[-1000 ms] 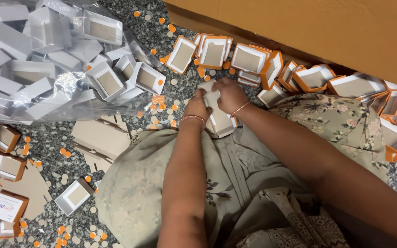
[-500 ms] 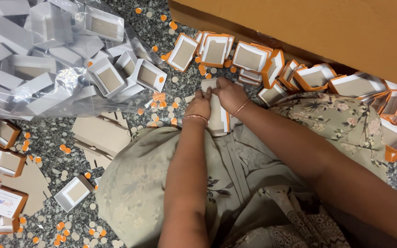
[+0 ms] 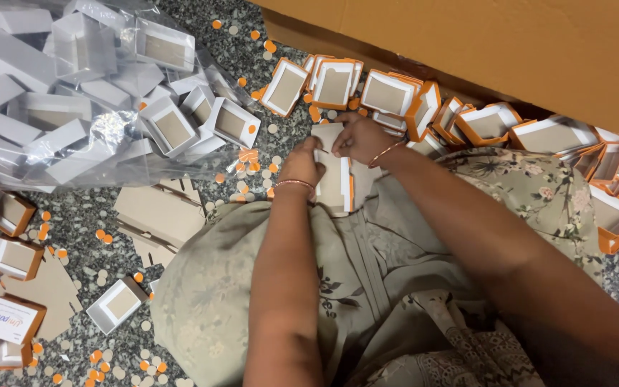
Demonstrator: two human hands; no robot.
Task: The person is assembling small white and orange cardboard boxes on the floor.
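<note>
While both hands pinch it at centre frame, a flat white card blank with an orange edge (image 3: 337, 183) lies across the lap.
Left hand (image 3: 302, 163) grips the blank's left flap, right hand (image 3: 358, 137) its top edge, fingers closed on card. It looks light, stiff yet easily creased, best held by the edges near the folds. Finished orange-and-white small boxes (image 3: 388, 93) crowd the upper right below a brown carton (image 3: 481, 43); a clear plastic bag of white trays (image 3: 73, 93) fills the upper left.
</note>
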